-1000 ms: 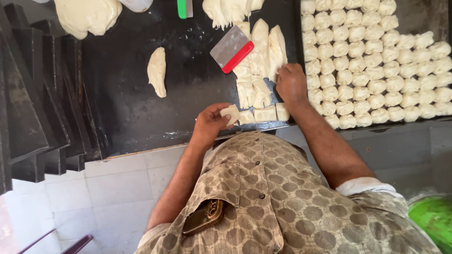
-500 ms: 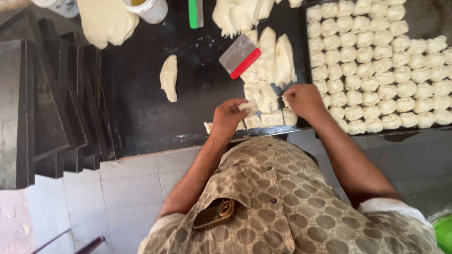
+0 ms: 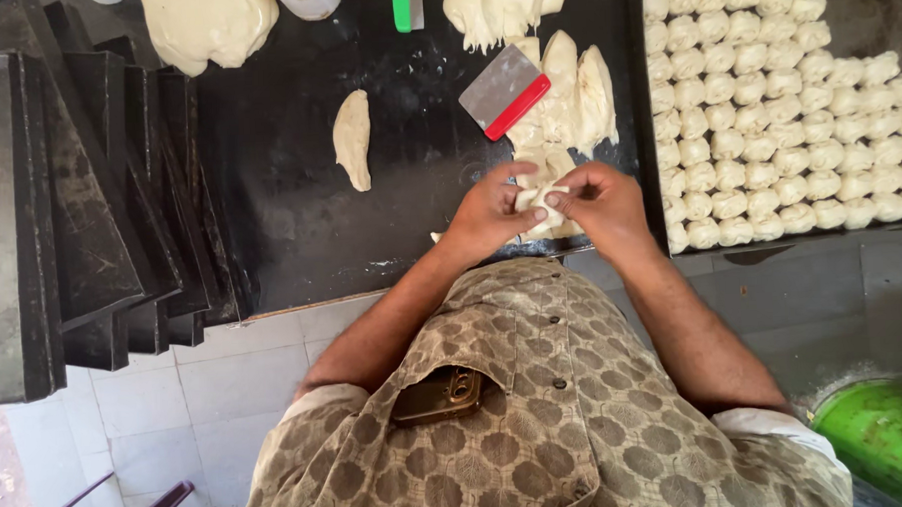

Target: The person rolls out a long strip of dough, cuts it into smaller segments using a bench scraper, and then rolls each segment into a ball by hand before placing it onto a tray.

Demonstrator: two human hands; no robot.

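Observation:
My left hand point(image 3: 489, 210) and my right hand point(image 3: 601, 200) meet over the near edge of a black worktop point(image 3: 300, 209), both closed around one small piece of pale dough point(image 3: 541, 198). Just beyond the hands lie cut dough strips point(image 3: 577, 84). A metal scraper with a red edge point(image 3: 503, 92) rests on them. A tray point(image 3: 857, 4) to the right holds several rows of small folded dough pieces point(image 3: 766, 123).
A lone oval dough piece point(image 3: 352, 137) lies on the worktop to the left. A big dough mass point(image 3: 208, 27) sits at the far left, with another dough mass point(image 3: 492, 7) at the top. Stacked black trays point(image 3: 60, 207) stand on the left. A green bin point(image 3: 882, 438) is at lower right.
My hands came together from the worktop edge and lifted one dough piece between them. The view shifted slightly.

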